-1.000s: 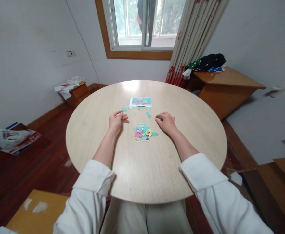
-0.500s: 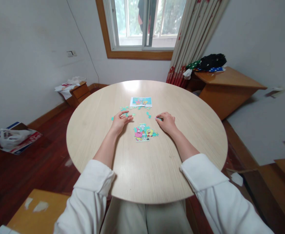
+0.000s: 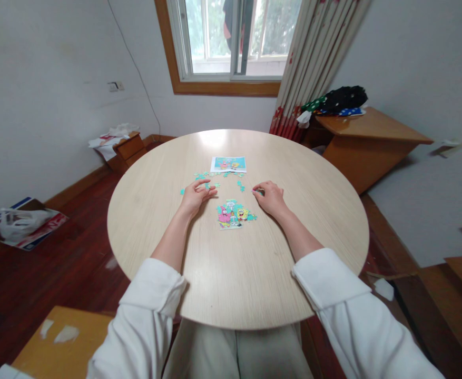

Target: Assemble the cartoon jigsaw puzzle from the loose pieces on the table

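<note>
A partly joined jigsaw puzzle (image 3: 233, 215) with a pink, a yellow and a pale cartoon figure lies between my forearms. My left hand (image 3: 195, 197) is beside loose turquoise pieces, its fingers apart and nothing visible in them. To the right, my right hand (image 3: 269, 195) pinches a small puzzle piece (image 3: 259, 190) between thumb and forefinger, mostly covered by the fingers. Between the hands lie a few loose pieces (image 3: 241, 186). Beyond them rests a printed reference picture (image 3: 228, 165), with a row of loose puzzle pieces (image 3: 203, 175) along its near side.
All of this is on a round pale wooden table (image 3: 231, 279). A wooden desk (image 3: 373, 129) with dark cloths (image 3: 345, 100) stands at the right wall. Patterned curtains (image 3: 313, 63) hang by the window. On the left floor lies a plastic bag (image 3: 23, 223) on a printed board.
Hardly anything differs. The piece in my right hand shows a little less turquoise, as if tilted slightly; my left hand stays in place.
</note>
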A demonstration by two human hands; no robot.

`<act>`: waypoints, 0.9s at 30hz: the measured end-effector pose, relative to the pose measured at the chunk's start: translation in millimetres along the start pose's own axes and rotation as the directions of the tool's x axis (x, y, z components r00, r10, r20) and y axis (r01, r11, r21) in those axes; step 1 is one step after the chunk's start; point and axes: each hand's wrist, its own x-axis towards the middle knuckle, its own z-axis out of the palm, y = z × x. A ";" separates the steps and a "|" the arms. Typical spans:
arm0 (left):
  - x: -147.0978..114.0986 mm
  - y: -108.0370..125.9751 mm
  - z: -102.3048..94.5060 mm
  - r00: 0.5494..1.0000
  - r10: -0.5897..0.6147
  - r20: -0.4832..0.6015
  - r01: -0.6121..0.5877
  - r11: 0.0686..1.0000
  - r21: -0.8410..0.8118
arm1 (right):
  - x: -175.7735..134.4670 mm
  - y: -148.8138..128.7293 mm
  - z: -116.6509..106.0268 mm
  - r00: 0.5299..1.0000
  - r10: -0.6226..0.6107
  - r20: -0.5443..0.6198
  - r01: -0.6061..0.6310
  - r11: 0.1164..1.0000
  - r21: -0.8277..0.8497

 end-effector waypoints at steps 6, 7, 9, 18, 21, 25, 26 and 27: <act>0.2 -2.1 -0.4 1.000 0.000 0.000 0.000 1.000 0.018 | 0.0 0.3 0.8 1.000 0.006 0.011 -0.006 1.000 -0.013; 0.3 -2.2 -0.3 1.000 0.001 -0.001 -0.001 1.000 0.020 | 0.0 0.2 0.6 1.000 0.006 0.011 -0.006 1.000 -0.015; 0.2 -1.7 -0.1 1.000 0.000 -0.001 0.000 1.000 0.026 | -0.1 -0.1 0.1 1.000 0.007 0.011 -0.007 1.000 -0.015; -2.1 3.2 2.0 0.999 -0.026 -0.022 0.028 0.996 0.083 | -0.5 -4.0 -3.4 0.999 0.017 0.040 -0.016 1.000 -0.013; -2.9 4.1 2.7 0.999 -0.035 -0.026 0.037 0.995 0.090 | 0.0 -4.7 -4.0 0.999 0.033 0.032 -0.032 0.999 -0.020; -3.3 5.0 2.9 0.999 -0.041 -0.034 0.044 0.995 0.085 | 0.5 -2.7 -3.1 0.999 0.039 -0.004 -0.039 0.999 -0.026; -2.9 4.7 2.5 0.999 -0.040 -0.035 0.043 0.995 0.085 | 0.4 -1.9 -2.5 0.999 0.035 -0.013 -0.035 0.999 -0.027; -2.3 4.3 2.0 0.999 -0.038 -0.035 0.041 0.995 0.085 | 0.3 -1.1 -1.8 0.999 0.029 -0.022 -0.029 0.999 -0.027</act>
